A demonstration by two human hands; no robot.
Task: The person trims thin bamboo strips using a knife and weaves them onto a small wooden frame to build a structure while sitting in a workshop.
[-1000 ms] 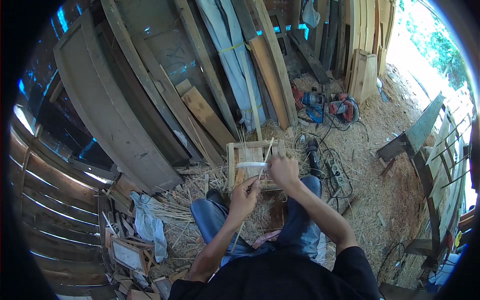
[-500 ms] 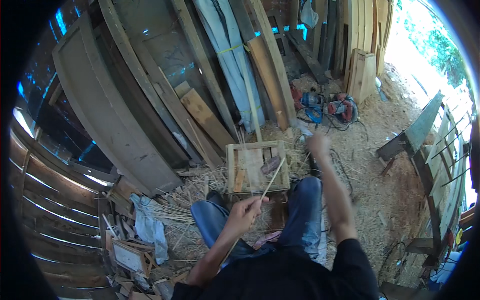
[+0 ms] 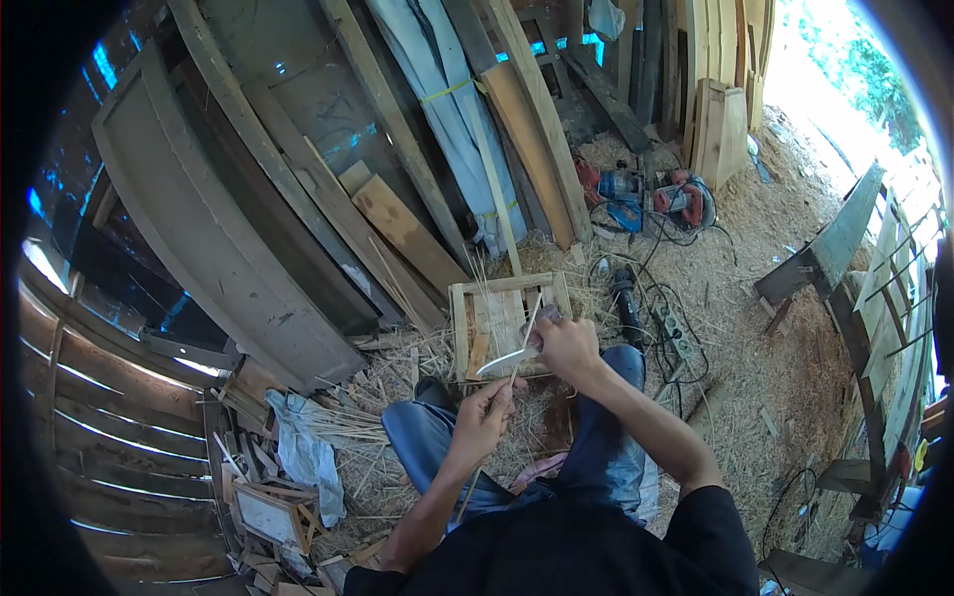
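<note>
Swung back down-left, our right hand (image 3: 567,350) sets the knife (image 3: 503,362) it clasps across the thin strip (image 3: 530,321) at frame centre, realigning the work, though contact is unclear. Our left grip (image 3: 483,417) pinches the strip below the knife.

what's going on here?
A person's left hand holds a thin wooden strip, and the right hand holds a knife. The blade crosses the strip in this view; contact can't be made out. Both hands are close to the near edge of a low wooden frame. An extension lead lies on the floor to the right.
</note>
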